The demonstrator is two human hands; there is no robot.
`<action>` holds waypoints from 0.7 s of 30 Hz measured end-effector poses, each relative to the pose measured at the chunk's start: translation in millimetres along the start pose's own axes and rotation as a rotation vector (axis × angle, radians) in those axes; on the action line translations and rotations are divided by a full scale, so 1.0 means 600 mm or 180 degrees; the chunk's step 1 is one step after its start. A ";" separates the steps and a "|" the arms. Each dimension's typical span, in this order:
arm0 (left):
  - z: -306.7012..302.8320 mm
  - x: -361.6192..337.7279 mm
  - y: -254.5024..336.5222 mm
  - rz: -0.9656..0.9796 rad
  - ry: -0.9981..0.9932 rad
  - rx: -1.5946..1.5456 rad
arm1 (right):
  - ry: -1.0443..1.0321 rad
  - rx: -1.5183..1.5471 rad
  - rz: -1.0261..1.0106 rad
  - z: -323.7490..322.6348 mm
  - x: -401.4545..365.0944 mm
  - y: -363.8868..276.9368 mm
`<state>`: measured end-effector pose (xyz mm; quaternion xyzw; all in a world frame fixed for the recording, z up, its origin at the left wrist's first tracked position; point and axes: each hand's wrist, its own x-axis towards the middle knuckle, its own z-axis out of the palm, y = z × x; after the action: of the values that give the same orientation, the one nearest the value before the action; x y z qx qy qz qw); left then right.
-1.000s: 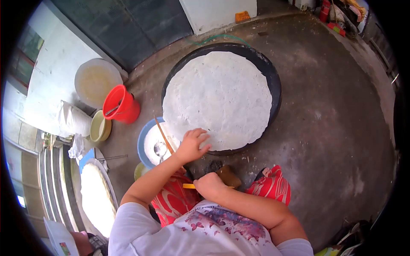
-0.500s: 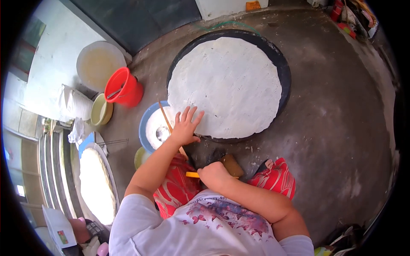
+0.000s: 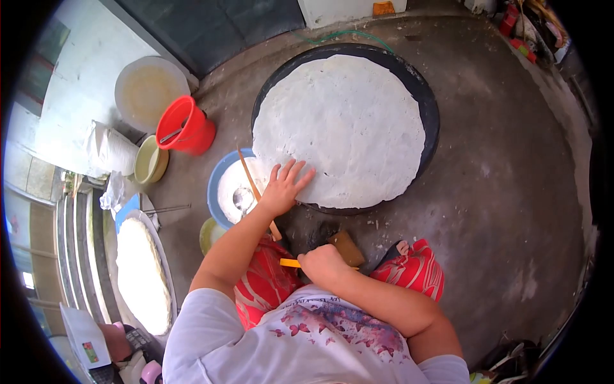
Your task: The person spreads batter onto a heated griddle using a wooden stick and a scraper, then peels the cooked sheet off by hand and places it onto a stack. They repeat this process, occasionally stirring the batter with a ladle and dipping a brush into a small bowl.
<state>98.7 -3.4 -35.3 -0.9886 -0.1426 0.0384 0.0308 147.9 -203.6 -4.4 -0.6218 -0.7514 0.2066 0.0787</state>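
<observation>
A large thin white sheet (image 3: 345, 128) covers most of a round black pan (image 3: 430, 121) on the floor. My left hand (image 3: 281, 189), fingers spread, lies at the sheet's lower left edge and holds nothing. Close to my lap, my right hand (image 3: 323, 265) is closed around a yellow tool (image 3: 290, 262), whose two ends stick out of the fist. Left of the pan stands a blue basin (image 3: 214, 192) with white powder and a metal ladle (image 3: 242, 199). A wooden stick (image 3: 248, 171) leans across the basin, passing beside my left wrist.
A red bucket (image 3: 199, 133) and a yellow-green basin (image 3: 151, 161) stand at the upper left. A round board (image 3: 146, 89) leans on the wall. White dough (image 3: 142, 275) lies on a tray at the left. A brown block (image 3: 346, 248) sits between my knees.
My left hand has shifted slightly right, its fingertips now farther over the sheet. My right hand still holds the yellow tool near my lap. The view has moved a little.
</observation>
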 end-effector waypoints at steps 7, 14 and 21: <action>-0.012 -0.005 -0.005 0.0064 0.0074 -0.0030 | 0.0130 0.0014 -0.0044 -0.002 -0.001 0.001; -0.014 -0.007 -0.010 0.0041 0.0127 -0.0093 | 0.0102 0.0040 -0.0033 -0.005 -0.001 0.002; -0.018 -0.013 -0.015 -0.0005 0.0163 -0.0177 | 0.0419 0.0221 0.0105 0.000 -0.003 0.005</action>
<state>89.5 2.5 -23.4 -0.9896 -0.1435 0.0090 0.0070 151.0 -204.9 -5.3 -0.6432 -0.7266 0.1925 0.1460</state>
